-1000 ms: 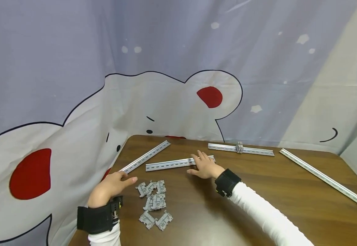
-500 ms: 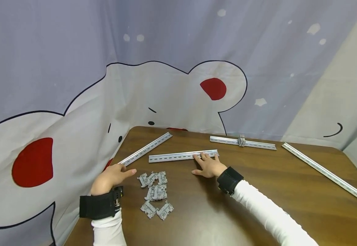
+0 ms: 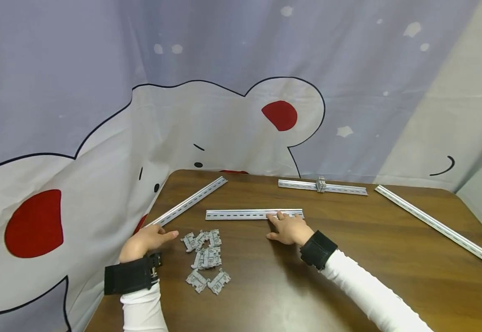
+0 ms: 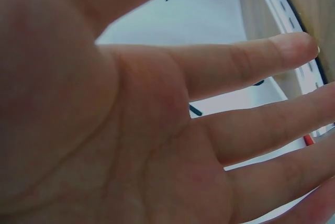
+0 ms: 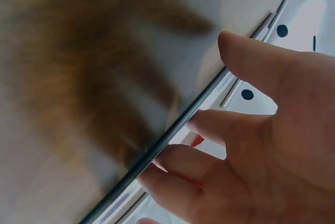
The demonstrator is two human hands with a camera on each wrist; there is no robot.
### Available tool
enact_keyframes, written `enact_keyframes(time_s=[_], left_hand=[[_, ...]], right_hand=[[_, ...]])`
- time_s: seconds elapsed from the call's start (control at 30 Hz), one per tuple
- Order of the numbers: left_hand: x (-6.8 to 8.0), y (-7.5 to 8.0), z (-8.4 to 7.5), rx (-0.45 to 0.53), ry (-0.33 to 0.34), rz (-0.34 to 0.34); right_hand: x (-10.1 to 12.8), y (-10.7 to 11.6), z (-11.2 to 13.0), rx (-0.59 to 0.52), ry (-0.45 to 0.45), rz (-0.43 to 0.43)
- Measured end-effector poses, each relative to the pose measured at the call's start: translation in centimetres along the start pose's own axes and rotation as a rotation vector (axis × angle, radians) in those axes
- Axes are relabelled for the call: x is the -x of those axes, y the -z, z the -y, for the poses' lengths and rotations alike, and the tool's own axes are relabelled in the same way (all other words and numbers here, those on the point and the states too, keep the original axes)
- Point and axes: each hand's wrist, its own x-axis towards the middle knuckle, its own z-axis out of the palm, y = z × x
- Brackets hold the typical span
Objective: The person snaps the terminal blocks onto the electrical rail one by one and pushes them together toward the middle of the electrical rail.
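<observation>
My right hand [image 3: 290,229] lies over the right part of the middle slotted metal rail [image 3: 237,214], its spread fingertips touching the rail. In the right wrist view the fingers reach the rail's edge [image 5: 170,132] and the thumb sits apart from them. At the lower end of the left slotted rail [image 3: 191,201] is my left hand [image 3: 144,240], fingers extended; the left wrist view has them straight in front of the rail [image 4: 285,9]. Whether they touch it I cannot tell. Several grey plastic clip-like pieces [image 3: 208,258] lie loosely between the hands.
Toward the back stands a small grey block [image 3: 320,184] on another slotted rail [image 3: 346,189]. A longer rail [image 3: 432,222] slants along the right side of the brown wooden table [image 3: 373,267]. A printed curtain [image 3: 224,124] hangs behind the table's back edge.
The middle rail has turned from a slant to nearly level and shifted rightward under my right hand. That hand moved slightly right with it. My left hand stays by the left rail.
</observation>
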Motion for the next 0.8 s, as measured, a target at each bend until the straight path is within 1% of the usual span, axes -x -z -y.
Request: enact_keyframes(time_s=[0.17,0.37,0.6,0.8], left_hand=[[-0.5,-0.3,0.2,0.018,-0.011,0.015],[-0.7,-0.6,0.8,0.042,0.001,0.044],[-0.7,-0.7,1.2,0.06,0.022,0.028],[-0.8,-0.5,0.9,0.063,0.046,0.04]], right_hand=[[1.2,-0.4,-0.9,0.022,-0.003,-0.05],[2.7,-1.3,-1.8,0.023,0.005,-0.088],[3.9,-1.9,-2.5,-0.005,-0.009,-0.092],[4.8,-2.1,-3.4,-0.021,-0.023,-0.089]])
